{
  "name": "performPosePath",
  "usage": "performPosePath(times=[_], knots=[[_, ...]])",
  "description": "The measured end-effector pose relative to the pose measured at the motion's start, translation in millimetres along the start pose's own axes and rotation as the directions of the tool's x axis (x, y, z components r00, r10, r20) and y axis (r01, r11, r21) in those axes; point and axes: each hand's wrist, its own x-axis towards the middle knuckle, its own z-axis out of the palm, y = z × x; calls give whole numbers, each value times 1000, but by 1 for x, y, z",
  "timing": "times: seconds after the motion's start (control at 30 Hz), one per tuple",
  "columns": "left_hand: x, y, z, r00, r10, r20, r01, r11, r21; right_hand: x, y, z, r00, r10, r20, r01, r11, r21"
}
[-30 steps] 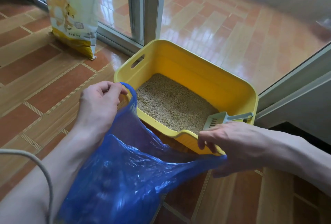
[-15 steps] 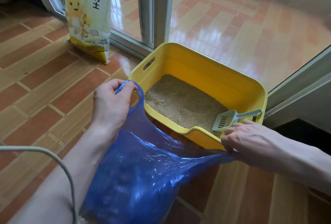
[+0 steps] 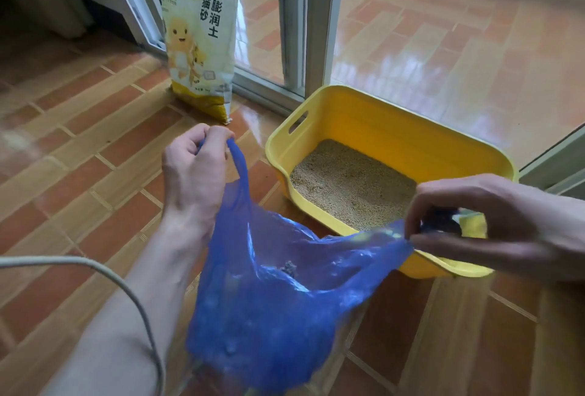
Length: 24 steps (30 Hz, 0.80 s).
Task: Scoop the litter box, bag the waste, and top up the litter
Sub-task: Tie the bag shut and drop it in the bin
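Head view: the left hand [image 3: 193, 174] curls its fingers round one handle of the blue bag [image 3: 278, 300], and the right hand [image 3: 493, 224] pinches the other handle, stretching the mouth open just in front of the yellow litter box [image 3: 380, 123]. The bag looks thin, limp and slippery (best held by the handles), with a dark clump inside. A litter sack [image 3: 202, 41] stands well behind. The scoop is hidden; the right hand is blurred.
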Motion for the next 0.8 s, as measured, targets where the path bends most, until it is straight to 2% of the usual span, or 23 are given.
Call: performPosePath(times=[0.07,0.13,0.2,0.27,0.33,0.4,0.43,0.5,0.63,0.8], knots=[[-1,5,-6,999,-36,34,38,997,-65,8,-2,-1,990,-82,-112,92,992,84],[-4,8,-12,997,-19,79,23,999,-47,18,-3,4,965,-108,-241,160,966,205],[-5,10,-16,994,-15,108,16,1000,-8,31,-6,14,938,-104,-332,233,895,379],[-6,12,-19,987,-29,161,33,999,-23,47,-11,23,930,-72,-360,302,707,639],[-10,11,-23,975,-43,220,53,998,-39,63,-17,29,954,-40,-297,279,484,830],[-16,10,-25,959,-35,282,43,999,-24,76,-22,33,962,-4,-274,258,351,900],[-19,11,-25,953,-22,303,28,999,-17,82,-26,33,961,13,-277,258,326,910],[-25,14,-26,942,36,335,-46,999,25,93,-35,33,952,46,-302,262,381,887],[-37,20,-23,920,161,358,-224,964,141,117,-57,35,915,156,-372,200,626,754],[-62,23,-17,920,179,348,-234,964,123,144,-74,43,895,65,-441,161,875,457]])
